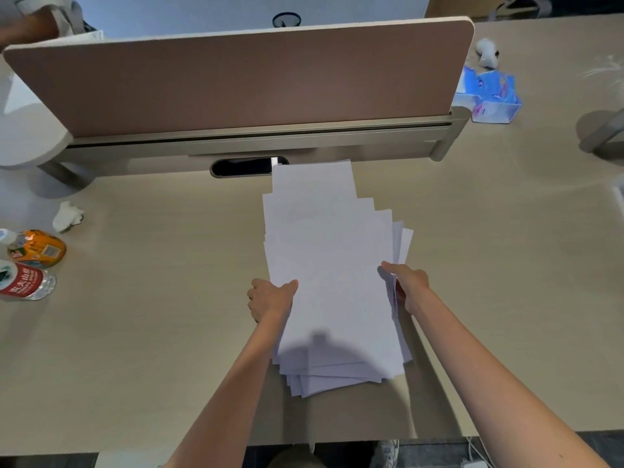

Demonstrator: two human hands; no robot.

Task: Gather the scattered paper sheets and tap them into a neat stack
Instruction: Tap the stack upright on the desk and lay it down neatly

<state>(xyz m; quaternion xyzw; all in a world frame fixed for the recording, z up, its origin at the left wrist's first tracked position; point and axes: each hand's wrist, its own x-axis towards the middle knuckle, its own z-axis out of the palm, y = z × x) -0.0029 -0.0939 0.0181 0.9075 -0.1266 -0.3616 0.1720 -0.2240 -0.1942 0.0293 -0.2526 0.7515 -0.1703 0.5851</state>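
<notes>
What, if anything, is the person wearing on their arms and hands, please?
Nothing visible. The left hand and right hand are ungloved, with no rings showing. The left forearm and right forearm are bare down to the picture's edge: no sleeves, watch or bracelet.

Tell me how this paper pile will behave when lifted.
Probably floppy: the thin paper sheets reach far past the left hand and right hand, so both ends should sag. Likely slippery: the edges are fanned, so sheets may slide out.
</notes>
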